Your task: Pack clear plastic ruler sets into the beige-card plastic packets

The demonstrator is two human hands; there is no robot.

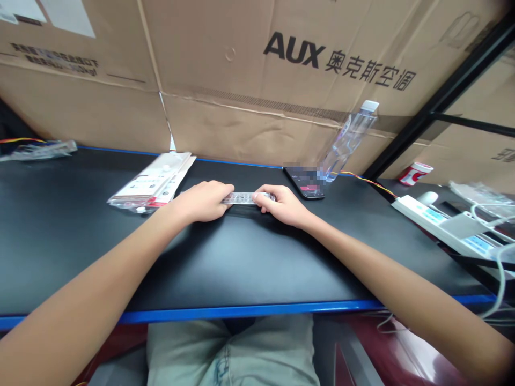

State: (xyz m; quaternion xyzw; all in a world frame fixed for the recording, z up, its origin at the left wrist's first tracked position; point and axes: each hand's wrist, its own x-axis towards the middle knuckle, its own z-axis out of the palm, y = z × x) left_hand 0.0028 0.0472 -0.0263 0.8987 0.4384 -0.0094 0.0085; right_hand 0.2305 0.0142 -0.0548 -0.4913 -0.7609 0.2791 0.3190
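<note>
Between my two hands, over the middle of the black desk (241,257), is a narrow, see-through flat piece (242,198) with small grey marks on it. Its exact kind does not show. My left hand (207,201) is closed on its left end, and that end is hidden by the fingers. The right end is gripped by my right hand (279,203), with the thumb on top. Close to my left hand lie flat white printed packets (151,179) in clear plastic. A dark phone (306,183) with a lit screen lies beyond my right hand.
A clear bottle (348,140) with a white cap stands behind the phone. On the right are a white power strip (446,222) with cables and a red-and-white tub (416,174). A large cardboard sheet (225,69) closes off the back. Crumpled plastic (44,151) lies far left.
</note>
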